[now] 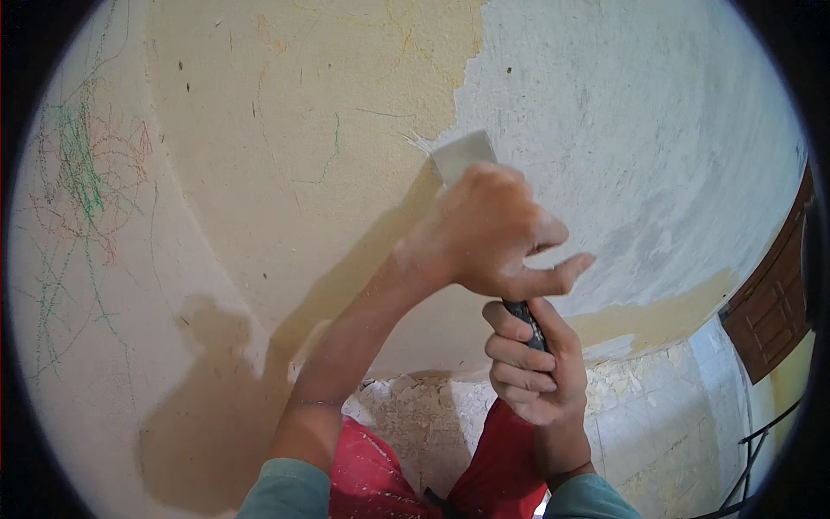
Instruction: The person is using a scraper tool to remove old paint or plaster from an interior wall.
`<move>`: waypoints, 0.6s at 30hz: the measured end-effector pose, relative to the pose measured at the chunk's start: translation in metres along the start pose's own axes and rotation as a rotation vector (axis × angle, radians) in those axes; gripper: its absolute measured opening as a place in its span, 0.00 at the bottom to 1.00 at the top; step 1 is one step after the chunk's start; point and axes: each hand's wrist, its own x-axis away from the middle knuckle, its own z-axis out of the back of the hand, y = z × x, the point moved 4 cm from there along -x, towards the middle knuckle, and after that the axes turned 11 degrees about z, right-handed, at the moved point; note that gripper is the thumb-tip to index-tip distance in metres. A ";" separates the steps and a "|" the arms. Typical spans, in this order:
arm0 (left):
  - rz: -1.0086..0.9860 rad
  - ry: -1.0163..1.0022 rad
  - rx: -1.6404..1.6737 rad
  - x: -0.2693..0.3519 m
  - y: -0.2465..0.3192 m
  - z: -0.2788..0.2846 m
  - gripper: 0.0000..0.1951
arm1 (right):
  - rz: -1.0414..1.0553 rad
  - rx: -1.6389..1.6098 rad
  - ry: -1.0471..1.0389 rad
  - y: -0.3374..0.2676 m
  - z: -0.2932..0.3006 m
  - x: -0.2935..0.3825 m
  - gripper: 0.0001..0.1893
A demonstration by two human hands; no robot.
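My right hand is wrapped around the dark, worn handle of a broad scraper. Over the tool's upper part lies my left hand, its thumb and a finger apart; how firmly it holds cannot be told. The wide metal blade rests against the wall, at the border between the yellowish paint and the bare whitish surface. A small curl of lifted paint shows at the blade's left corner.
Green and orange crayon scribbles cover the wall at the left. Paint flakes lie on the tiled floor along the wall's foot. A brown wooden door and dark thin bars are at the far right.
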 end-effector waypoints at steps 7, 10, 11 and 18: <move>0.053 -0.017 0.099 -0.003 -0.008 0.002 0.21 | -0.038 -0.011 -0.042 -0.002 -0.011 -0.008 0.20; 0.029 -0.069 -0.010 -0.003 -0.008 0.005 0.20 | -0.020 0.029 -0.001 0.000 -0.003 -0.010 0.21; 0.030 -0.074 0.011 -0.002 -0.009 0.005 0.21 | -0.008 0.068 0.003 0.001 -0.001 -0.012 0.21; 0.049 -0.116 -0.045 -0.011 0.001 0.003 0.21 | -0.012 0.217 0.029 -0.003 -0.003 -0.007 0.22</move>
